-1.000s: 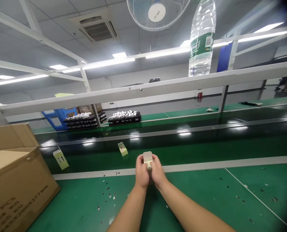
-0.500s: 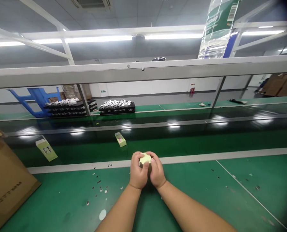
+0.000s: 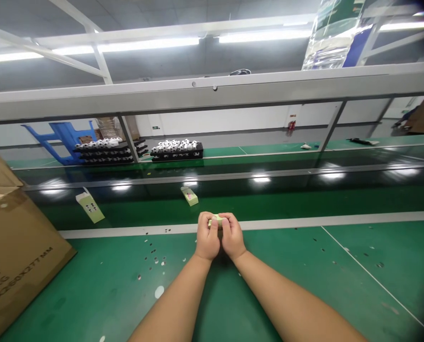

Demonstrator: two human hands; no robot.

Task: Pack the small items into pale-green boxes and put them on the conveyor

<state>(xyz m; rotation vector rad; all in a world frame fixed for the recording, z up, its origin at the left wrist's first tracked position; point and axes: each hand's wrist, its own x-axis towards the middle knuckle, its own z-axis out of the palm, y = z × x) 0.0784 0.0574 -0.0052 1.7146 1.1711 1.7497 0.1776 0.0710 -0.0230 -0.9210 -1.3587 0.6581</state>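
Both my hands hold a small pale yellow-green carton (image 3: pixel 215 221) just above the white strip at the bench edge. My left hand (image 3: pixel 207 239) grips its left end, and my right hand (image 3: pixel 232 236) grips its right end. My fingers hide most of the carton. Beyond my hands, two similar cartons lie on the dark glossy conveyor belt (image 3: pixel 269 202): one printed with dark marks (image 3: pixel 90 208) and a smaller one with a pink patch (image 3: pixel 189 195).
A large cardboard box (image 3: pixel 15 247) stands at the left. Small paper bits dot the green bench mat (image 3: pixel 91 294). Past the belt are black trays of black-and-white balls (image 3: pixel 177 150), a blue stool (image 3: pixel 64 140) and a white overhead rail (image 3: pixel 212 92).
The carton has gone from upright and broad to low and flatter between my fingers. My hands have drawn closer around it. The view has levelled and tilted down from the ceiling.
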